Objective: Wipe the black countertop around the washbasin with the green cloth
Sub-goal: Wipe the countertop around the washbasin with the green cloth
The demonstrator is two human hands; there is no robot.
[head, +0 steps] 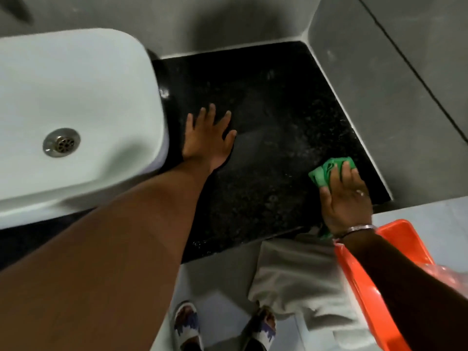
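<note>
The left hand point(209, 140) lies flat on the black countertop point(273, 102), just beside the white washbasin point(76, 97). Its fingers point(210, 115) are spread wide and hold nothing; the palm presses on the stone. The right hand point(345, 201) rests near the front right corner of the countertop, close to the grey wall point(392, 97). Its fingers are stretched, close together, and they press the folded green cloth point(326, 171) down on the surface. The cloth shows mostly in front of the fingertips. A metal bracelet point(359, 228) sits on the right wrist, above an orange tub point(374, 279).
</note>
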